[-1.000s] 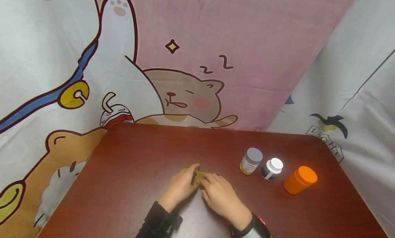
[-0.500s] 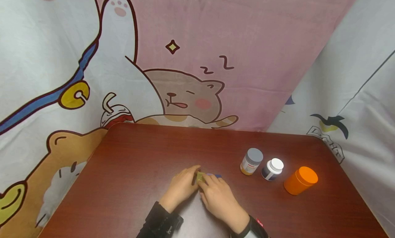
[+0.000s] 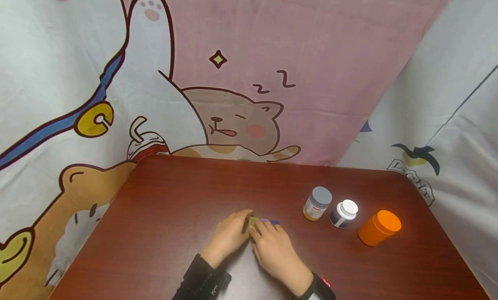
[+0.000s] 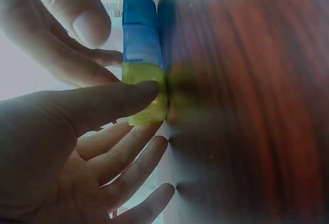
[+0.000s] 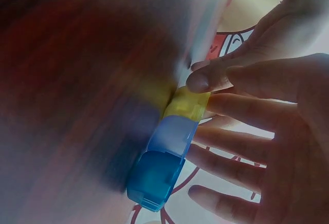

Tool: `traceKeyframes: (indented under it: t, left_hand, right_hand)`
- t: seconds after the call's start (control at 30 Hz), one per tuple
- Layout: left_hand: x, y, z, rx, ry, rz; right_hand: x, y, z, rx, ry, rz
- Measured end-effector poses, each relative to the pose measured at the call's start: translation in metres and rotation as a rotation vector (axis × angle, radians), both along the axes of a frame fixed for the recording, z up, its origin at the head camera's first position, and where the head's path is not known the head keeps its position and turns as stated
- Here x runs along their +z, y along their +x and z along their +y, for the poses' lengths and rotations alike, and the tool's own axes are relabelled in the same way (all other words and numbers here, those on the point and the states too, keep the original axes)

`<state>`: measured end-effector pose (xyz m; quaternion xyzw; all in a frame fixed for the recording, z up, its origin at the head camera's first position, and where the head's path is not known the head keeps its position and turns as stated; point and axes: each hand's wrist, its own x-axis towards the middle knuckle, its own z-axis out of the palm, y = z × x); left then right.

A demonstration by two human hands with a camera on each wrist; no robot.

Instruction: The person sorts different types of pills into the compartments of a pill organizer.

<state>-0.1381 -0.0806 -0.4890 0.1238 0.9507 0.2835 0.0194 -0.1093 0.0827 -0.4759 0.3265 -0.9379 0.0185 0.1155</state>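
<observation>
A small strip of joined plastic compartments, yellow at one end and blue along the rest, lies on the dark red-brown table between the two hands. The left wrist view shows the yellow compartment nearest that hand, then a pale blue one, then a deeper blue one at the far end, the strip resting with one long side on the wood. The right wrist view shows the same row from the other side.

The left hand has its thumb lying across the top of the yellow end, touching it, while its other fingers lie loosely spread below the strip with tips on the table; whether they also press the strip cannot be told. The right hand has its thumb tip meeting the yellow end from the opposite side, with its fingers stretched behind the strip, the uppermost touching the yellow part. Both hands are thus lightly pinched on the yellow end, thumbs nearly meeting, rather than wrapped around it.

To the right of the grip, well apart, stand three containers in a row: a grey-lidded jar, just beside it a dark bottle with a white cap, then an orange canister. Beyond the table hangs a cartoon-printed cloth.
</observation>
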Motion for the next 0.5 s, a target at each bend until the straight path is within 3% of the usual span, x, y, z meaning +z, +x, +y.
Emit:
traceKeyframes:
  t: [0.3,0.5]
  left_hand:
    - [0.0004,0.0017,-0.0012,-0.008,-0.015,0.005]
    - [0.0032,0.0034,0.0000,-0.036,-0.031,0.001]
  right_hand:
    - [-0.0036,0.0030,0.0008,-0.008,0.020,0.005]
    - [-0.0041,0.0036,0.0088,-0.004,-0.010,-0.052]
